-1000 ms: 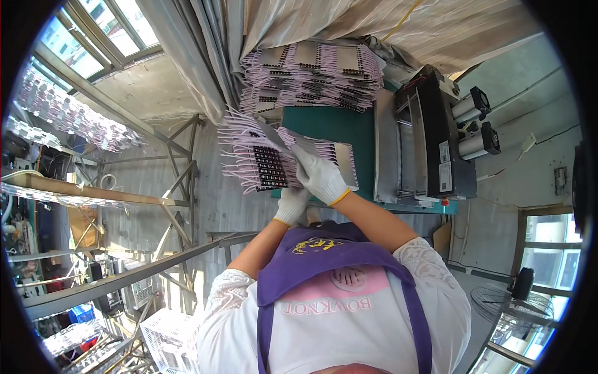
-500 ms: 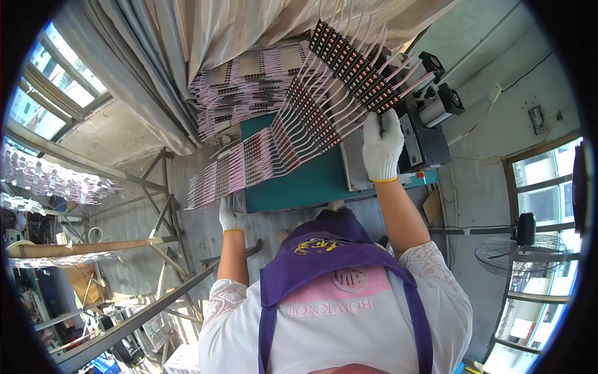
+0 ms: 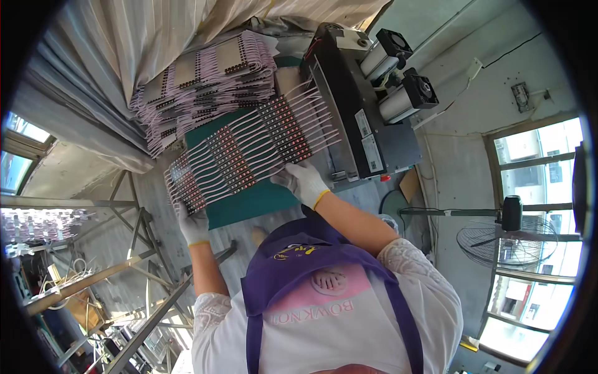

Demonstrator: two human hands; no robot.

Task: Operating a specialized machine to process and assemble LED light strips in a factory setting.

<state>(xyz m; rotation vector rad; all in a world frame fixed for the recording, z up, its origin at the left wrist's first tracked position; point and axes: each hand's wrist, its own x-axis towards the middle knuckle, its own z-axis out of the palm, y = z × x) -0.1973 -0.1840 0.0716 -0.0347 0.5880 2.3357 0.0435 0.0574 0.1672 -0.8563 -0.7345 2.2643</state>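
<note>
Daylit workroom, beige striped curtain (image 3: pixel 137 37) hanging behind a green flat-topped table (image 3: pixel 268 199). At the table's far side: tall, uneven stack of dark-and-grey LED panels with pale pink wires (image 3: pixel 199 75). To its right, a black box-shaped machine with two silver cylinders (image 3: pixel 339 93). Black wire-cage fan (image 3: pixel 511 237) farther right, near a window.

Spread over the table: a chain of dark panels dotted with reddish squares (image 3: pixel 286 131), linked by pink wires, its left end past the table edge, its right-end wires reaching toward the machine. Left hand, white knit glove (image 3: pixel 193 227), has its fingers closed on the chain's near left corner. Right hand, matching glove (image 3: pixel 305 184), sits at the near edge of the right panel, fingers partly curled; cannot tell whether it grips.
</note>
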